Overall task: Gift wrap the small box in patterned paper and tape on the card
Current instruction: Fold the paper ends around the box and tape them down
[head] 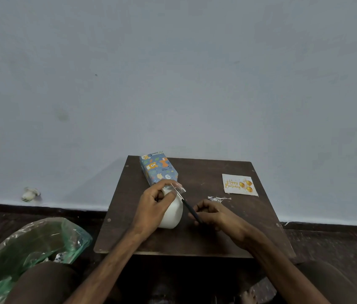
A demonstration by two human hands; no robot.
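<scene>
The small box (pixel 157 168), wrapped in blue paper with animal prints, lies at the far left of the dark wooden table (pixel 217 233). My left hand (pixel 153 205) grips a white roll of tape (pixel 172 213) and pulls a clear strip (pixel 180 188) up from it. My right hand (pixel 213 215) holds dark scissors (pixel 189 207), with the blades at the strip. The "Happy Birthday" card (pixel 238 184) with gold balloons lies flat at the right side of the table.
Small scraps of tape or paper (pixel 218 199) lie near the card. A bin lined with a green plastic bag (pixel 30 249) stands on the floor at the left. The wall (pixel 173 73) rises right behind the table. My knees frame the near edge.
</scene>
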